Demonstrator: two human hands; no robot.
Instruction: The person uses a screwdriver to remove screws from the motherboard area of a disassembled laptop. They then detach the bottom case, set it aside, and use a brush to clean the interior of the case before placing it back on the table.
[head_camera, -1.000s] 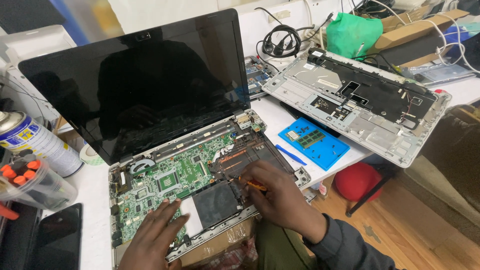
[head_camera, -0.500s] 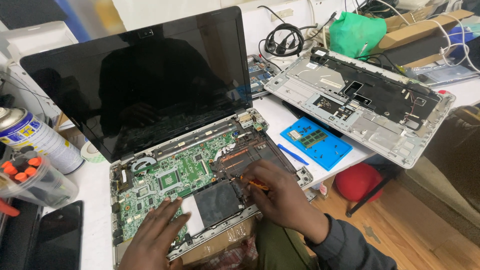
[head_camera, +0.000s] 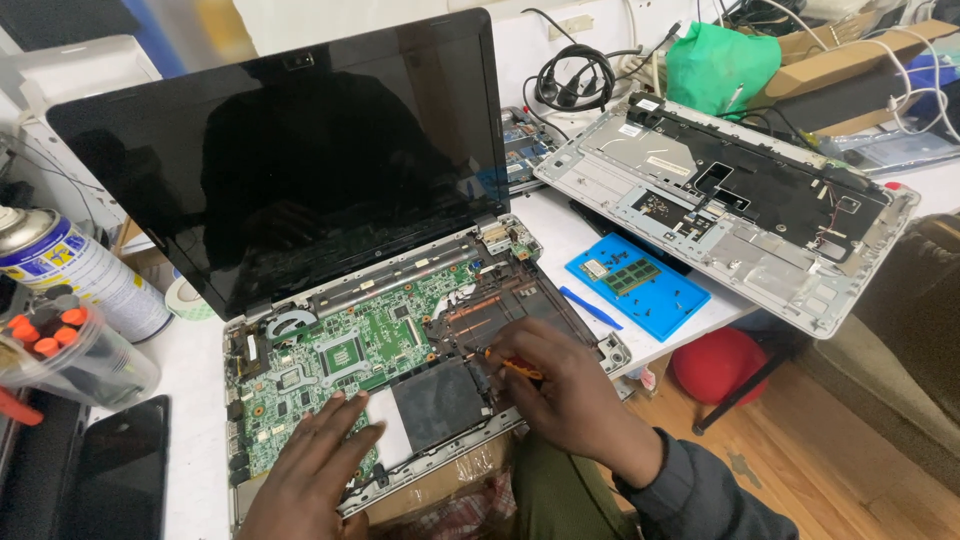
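Gripping an orange-handled screwdriver, the right hand works inside the opened laptop; its top cover lies detached, green board still in, left hand flat, holding nothing

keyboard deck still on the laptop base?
No: the green motherboard lies bare in the open laptop base, and the removed top cover rests upside down on the table to the right.
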